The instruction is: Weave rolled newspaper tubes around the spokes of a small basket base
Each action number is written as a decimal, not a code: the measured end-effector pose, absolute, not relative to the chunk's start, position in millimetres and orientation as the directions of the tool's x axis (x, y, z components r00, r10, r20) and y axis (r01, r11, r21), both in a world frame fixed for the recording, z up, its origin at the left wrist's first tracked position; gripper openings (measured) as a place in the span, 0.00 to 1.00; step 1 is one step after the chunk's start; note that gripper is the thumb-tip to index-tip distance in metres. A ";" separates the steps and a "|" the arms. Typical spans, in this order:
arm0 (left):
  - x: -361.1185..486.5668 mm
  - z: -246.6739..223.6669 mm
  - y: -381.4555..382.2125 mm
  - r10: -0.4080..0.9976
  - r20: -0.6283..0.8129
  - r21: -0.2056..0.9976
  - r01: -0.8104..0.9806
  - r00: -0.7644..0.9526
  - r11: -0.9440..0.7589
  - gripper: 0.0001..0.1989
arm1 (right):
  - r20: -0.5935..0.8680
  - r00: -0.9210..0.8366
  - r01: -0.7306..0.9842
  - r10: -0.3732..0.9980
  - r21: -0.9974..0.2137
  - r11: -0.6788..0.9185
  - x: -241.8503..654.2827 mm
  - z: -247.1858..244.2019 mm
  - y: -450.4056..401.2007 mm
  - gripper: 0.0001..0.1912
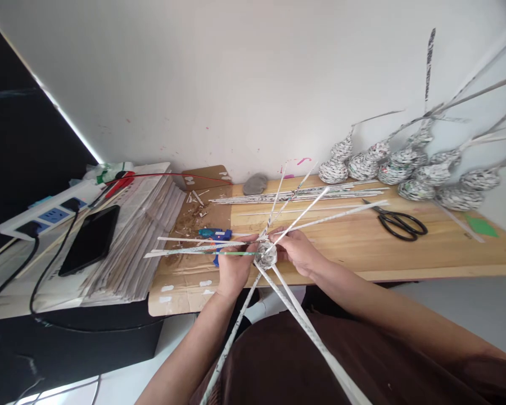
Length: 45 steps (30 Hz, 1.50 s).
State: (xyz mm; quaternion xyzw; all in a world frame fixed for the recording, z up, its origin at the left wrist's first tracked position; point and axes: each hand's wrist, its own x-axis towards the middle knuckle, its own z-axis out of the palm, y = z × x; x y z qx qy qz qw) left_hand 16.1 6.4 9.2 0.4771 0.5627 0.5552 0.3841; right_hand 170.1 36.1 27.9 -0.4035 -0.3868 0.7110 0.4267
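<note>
A small round woven paper base (266,256) is held at the table's front edge, with several long rolled paper strips (297,308) fanning out from it in all directions. My left hand (235,265) grips its left side, fingers closed around the weave and near strips that point left. On the opposite side my right hand (297,250) pinches the rim and strips by the top right. Some fingertips of both hands are hidden behind the weave. Just left of it, a blue glue gun (216,235) lies on the cardboard (181,284), partly covered by the left hand and strips.
Black-handled scissors (398,224) and a bundle of paper rolls (295,195) lie on the wooden table (341,259). Gourd-shaped woven pieces (405,166) stand back right, beside a grey stone (255,184). At left are stacked newspapers (152,236), a phone (90,239) and a power strip (50,211).
</note>
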 end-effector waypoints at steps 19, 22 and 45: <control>7.7 10.7 9.9 0.993 0.095 0.964 0.255 -0.075 -0.073 0.08 | -0.014 -0.155 -0.222 0.988 -0.974 -0.048 167.7 10.4 26.6 0.09; 6.3 18.4 8.6 1.000 0.011 0.990 0.142 -0.028 -0.007 0.10 | -0.036 -0.179 -0.228 0.983 -0.971 -0.077 169.3 9.7 28.6 0.08; 9.6 -2.2 13.8 0.982 0.047 0.993 0.115 -0.184 -0.026 0.09 | 0.193 -0.213 0.113 0.958 -0.969 0.220 178.4 15.1 25.8 0.08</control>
